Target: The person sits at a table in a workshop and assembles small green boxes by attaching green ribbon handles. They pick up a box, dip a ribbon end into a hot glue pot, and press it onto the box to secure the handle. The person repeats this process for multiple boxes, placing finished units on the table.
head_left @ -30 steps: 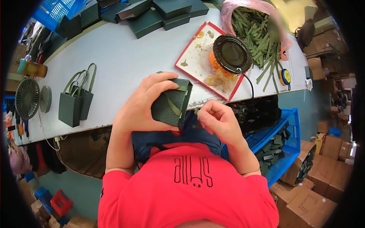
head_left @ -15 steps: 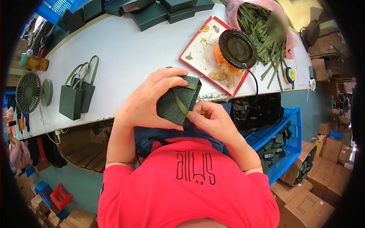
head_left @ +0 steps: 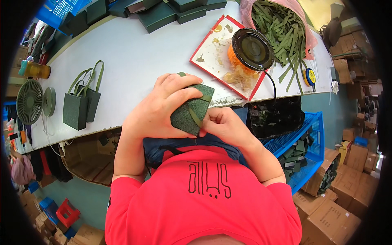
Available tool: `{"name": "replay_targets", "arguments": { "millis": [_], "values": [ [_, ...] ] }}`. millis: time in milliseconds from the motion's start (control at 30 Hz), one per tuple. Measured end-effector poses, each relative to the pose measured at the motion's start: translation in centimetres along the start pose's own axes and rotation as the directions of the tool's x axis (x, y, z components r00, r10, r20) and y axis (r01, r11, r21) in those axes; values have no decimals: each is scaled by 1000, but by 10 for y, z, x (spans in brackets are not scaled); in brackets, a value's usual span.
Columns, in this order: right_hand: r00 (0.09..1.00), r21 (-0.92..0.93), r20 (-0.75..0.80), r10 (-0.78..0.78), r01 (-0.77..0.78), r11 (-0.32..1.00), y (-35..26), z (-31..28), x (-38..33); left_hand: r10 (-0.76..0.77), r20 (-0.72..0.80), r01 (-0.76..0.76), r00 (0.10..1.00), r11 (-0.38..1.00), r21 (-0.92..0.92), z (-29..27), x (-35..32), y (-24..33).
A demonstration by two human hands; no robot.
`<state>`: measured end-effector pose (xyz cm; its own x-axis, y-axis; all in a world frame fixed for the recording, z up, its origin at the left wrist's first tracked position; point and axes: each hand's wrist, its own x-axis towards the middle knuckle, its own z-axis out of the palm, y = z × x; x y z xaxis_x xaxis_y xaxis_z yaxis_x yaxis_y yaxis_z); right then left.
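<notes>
My left hand [head_left: 153,108] is wrapped round a small dark green patterned paper bag [head_left: 183,121] just off the table's near edge. The bag is tilted, and a flat olive green ribbon [head_left: 195,115] crosses its upper face. At the bag's right edge my right hand [head_left: 228,130] is closed, its fingertips on the lower end of the ribbon and partly hidden behind the edge. Two similar bags with looped ribbon handles, the nearer being a green bag [head_left: 75,111], stand together on the left of the table.
On the white table [head_left: 130,53], a red-edged tray [head_left: 200,58] carries a round black-topped pot [head_left: 253,49]. Behind it lies a pink bag [head_left: 247,10] of cut ribbons [head_left: 281,32]. Green boxes [head_left: 157,17] line the back; a fan [head_left: 30,102] stands left. A blue crate [head_left: 314,143] is below right.
My right fingertips have moved in behind the bag's right edge with the ribbon end. The bag has tipped slightly in my left hand, which keeps its grip.
</notes>
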<state>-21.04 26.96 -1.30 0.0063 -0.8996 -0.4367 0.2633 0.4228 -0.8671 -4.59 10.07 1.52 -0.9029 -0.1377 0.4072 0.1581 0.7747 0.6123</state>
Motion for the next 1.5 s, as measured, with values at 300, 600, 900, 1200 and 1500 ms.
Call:
{"name": "replay_targets", "arguments": {
  "millis": [300,600,900,1200,1500],
  "values": [
    [911,-8,-177,-374,378,926,-5,1,-44,-142,-211,128,967,989,-80,0,-11,-9],
    [976,569,-206,-66,174,803,9,24,-22,-49,-196,31,979,995,-90,6,-7,-3],
    [806,577,-548,-224,558,596,9,-23,-25,-208,-209,194,956,977,-84,-2,-42,-12],
    [730,529,-637,-248,647,549,5,-33,-19,-282,-203,279,938,959,-44,-6,-50,-13],
    [669,196,-649,-364,609,769,-13,-59,-11,-260,-151,255,954,966,-52,5,-37,-12]
  ]
}}
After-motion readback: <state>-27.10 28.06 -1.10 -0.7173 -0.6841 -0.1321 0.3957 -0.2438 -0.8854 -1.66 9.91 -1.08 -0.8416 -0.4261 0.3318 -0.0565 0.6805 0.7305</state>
